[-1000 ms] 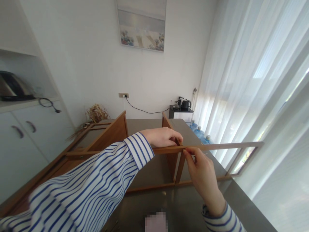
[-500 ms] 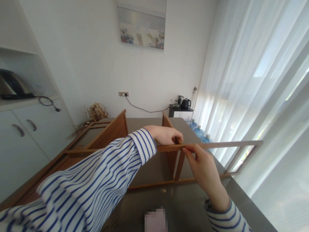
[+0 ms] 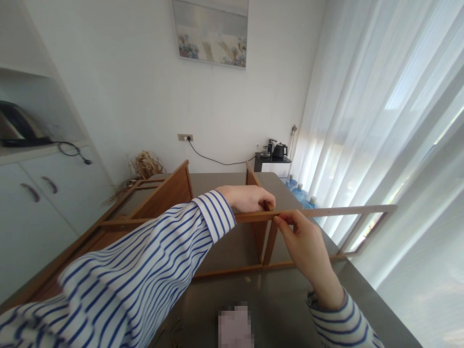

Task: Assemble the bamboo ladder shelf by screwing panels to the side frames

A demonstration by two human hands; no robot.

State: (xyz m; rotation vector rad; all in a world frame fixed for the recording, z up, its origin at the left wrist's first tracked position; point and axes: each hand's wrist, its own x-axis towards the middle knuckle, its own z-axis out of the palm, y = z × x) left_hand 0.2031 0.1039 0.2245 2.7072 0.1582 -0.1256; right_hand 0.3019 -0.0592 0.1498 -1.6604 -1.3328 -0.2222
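A wooden shelf frame [image 3: 337, 211] lies on its side across a dark grey table. My left hand [image 3: 248, 198] reaches over its upper rail, fingers curled closed against the wood where a shelf board [image 3: 258, 239] meets the rail. Just to the right, my right hand [image 3: 304, 241] has thumb and index finger pinched together at the near side of the same rail. Whatever sits between those fingertips is hidden or too small to make out. Another board [image 3: 170, 191] stands within the frame on the left, partly behind my striped left sleeve.
The grey table [image 3: 290, 302] extends beneath the frame, with small thin pieces near its front. White cabinets [image 3: 43, 203] with a kettle on top stand left. Sheer curtains [image 3: 362, 121] and blue water bottles [image 3: 300, 192] are on the right. A black-topped stand [image 3: 270, 162] is behind.
The view has tilted down slightly, so the wall shifts upward in it. Both hands stay at the same joint on the rail with almost no change in their grip.
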